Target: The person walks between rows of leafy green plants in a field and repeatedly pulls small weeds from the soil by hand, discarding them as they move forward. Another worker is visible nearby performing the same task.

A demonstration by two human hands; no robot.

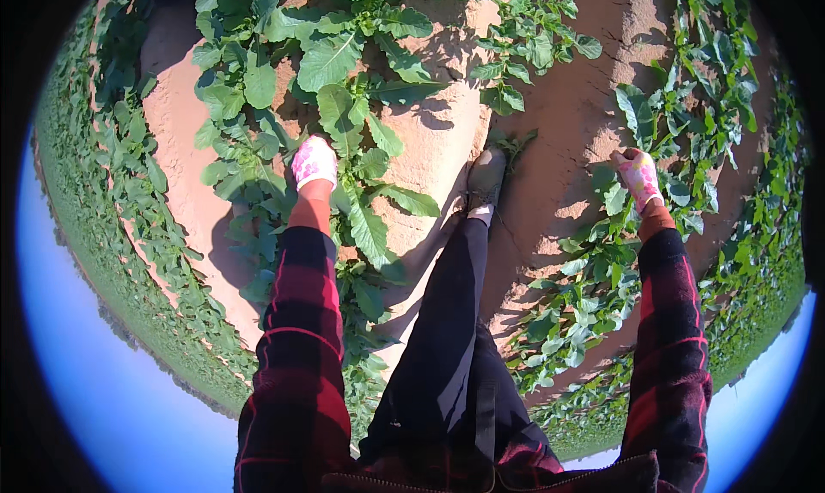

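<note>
My left hand (314, 164), in a white work glove with a pink flower print, reaches down into a row of leafy green plants (332, 61). Its fingers point away from me and are hidden by the hand and the leaves, so any hold is not visible. On the right, my right hand (638, 174) wears a matching flowered glove with bare fingertips showing. Those fingers are curled in above the neighbouring crop row (590, 287). Whether they pinch a leaf or stem cannot be made out.
Between the two rows runs a sandy furrow (548, 170). My shoe (486, 177) stands at the ridge's edge beside a small, low plant (512, 146). Loose plants with smaller leaves (538, 38) grow ahead. More crop rows (129, 145) stretch off to both sides.
</note>
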